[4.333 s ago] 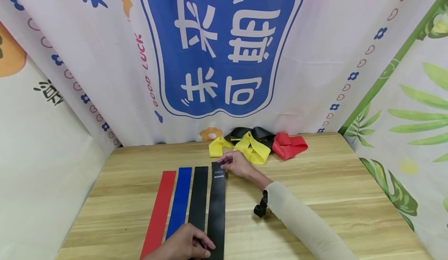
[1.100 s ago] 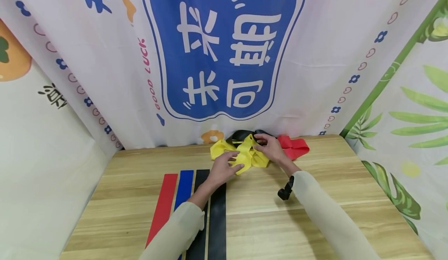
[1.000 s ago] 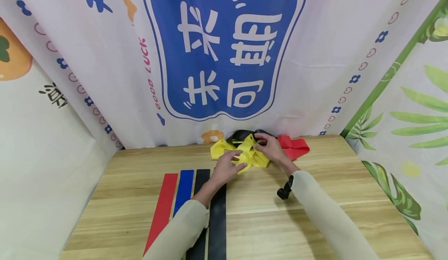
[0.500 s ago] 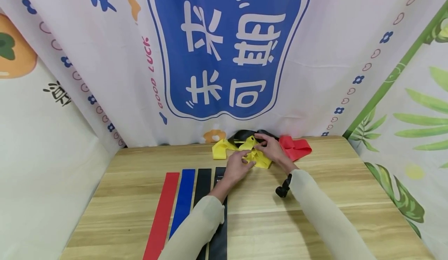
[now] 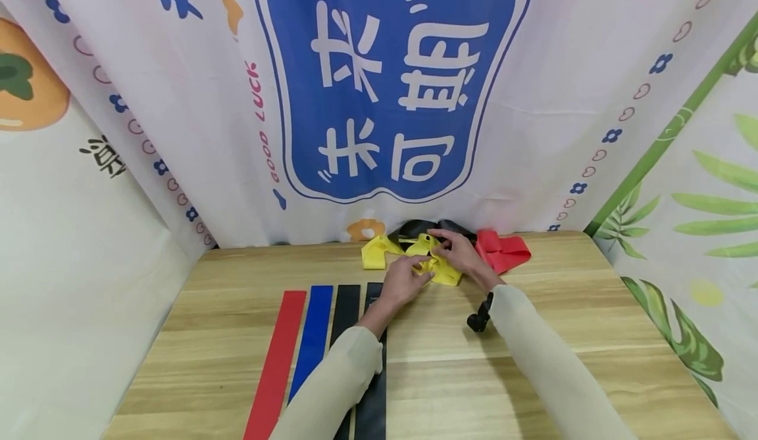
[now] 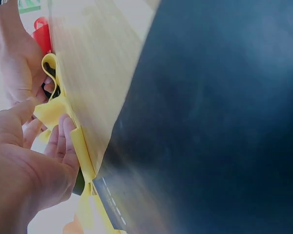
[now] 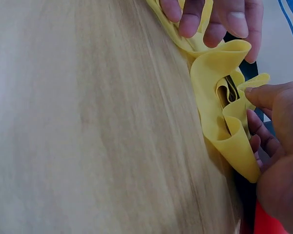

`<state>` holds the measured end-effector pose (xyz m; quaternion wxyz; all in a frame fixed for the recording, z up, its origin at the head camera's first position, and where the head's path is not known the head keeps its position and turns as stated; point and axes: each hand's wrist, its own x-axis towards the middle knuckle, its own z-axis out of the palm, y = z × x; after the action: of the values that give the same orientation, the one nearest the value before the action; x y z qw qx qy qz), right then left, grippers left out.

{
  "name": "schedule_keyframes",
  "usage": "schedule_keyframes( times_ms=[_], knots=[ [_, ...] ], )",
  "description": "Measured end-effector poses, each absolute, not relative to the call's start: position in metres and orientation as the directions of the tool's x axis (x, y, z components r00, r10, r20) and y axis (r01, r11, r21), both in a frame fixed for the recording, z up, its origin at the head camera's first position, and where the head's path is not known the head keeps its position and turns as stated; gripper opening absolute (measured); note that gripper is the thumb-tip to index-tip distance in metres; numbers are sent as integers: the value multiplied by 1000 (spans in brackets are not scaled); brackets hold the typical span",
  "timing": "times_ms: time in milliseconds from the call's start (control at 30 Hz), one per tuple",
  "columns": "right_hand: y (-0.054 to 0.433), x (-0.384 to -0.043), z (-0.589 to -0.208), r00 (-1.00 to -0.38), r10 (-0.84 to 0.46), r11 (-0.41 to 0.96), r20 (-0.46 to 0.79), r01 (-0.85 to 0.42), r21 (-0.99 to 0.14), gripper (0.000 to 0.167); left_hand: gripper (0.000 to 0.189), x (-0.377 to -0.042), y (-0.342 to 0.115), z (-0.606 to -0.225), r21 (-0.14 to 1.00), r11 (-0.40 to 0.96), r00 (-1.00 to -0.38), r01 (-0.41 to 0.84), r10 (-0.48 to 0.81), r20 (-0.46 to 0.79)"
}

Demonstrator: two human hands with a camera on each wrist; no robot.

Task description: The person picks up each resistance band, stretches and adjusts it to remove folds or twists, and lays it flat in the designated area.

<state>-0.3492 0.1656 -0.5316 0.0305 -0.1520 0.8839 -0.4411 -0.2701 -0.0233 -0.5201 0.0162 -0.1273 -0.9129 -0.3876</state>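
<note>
At the back of the table, my right hand [image 5: 462, 252] pinches an edge of a crumpled yellow resistance band [image 7: 207, 92] between thumb and fingers. My left hand [image 5: 403, 281] holds another fold of the same band, thumb against fingers, just to the left. The band curls in loops, with something dark showing inside one fold in the right wrist view. A black band [image 5: 414, 227] lies bunched behind the yellow one. Right of it sits a folded red band [image 5: 503, 250]. How far the yellow and black bands are tangled I cannot tell.
Flat strips lie side by side on the wooden table [image 5: 195, 348]: a red band [image 5: 278, 354], a blue band [image 5: 312, 335], a black band [image 5: 345, 308] and a second black band [image 5: 371, 414]. My left forearm passes over them. A printed curtain [image 5: 331, 223] hangs behind the table.
Earlier my hands were on the rightmost flat black band; they have since moved to the yellow band at the back. Lately my left hand has shifted right and taken hold of it.
</note>
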Motion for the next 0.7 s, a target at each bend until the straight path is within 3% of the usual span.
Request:
schedule_keyframes(
  times_ms=[367,700],
  knots=[
    [168,-351,-540,-959,-249,533,138,-255,-807,36,33,-273,-22,-521,720,667,-981,192,154,119],
    [169,-350,-541,-963,-203,505,178,-259,-823,28,12,-277,-18,-519,736,661,-987,147,51,152]
  ],
)
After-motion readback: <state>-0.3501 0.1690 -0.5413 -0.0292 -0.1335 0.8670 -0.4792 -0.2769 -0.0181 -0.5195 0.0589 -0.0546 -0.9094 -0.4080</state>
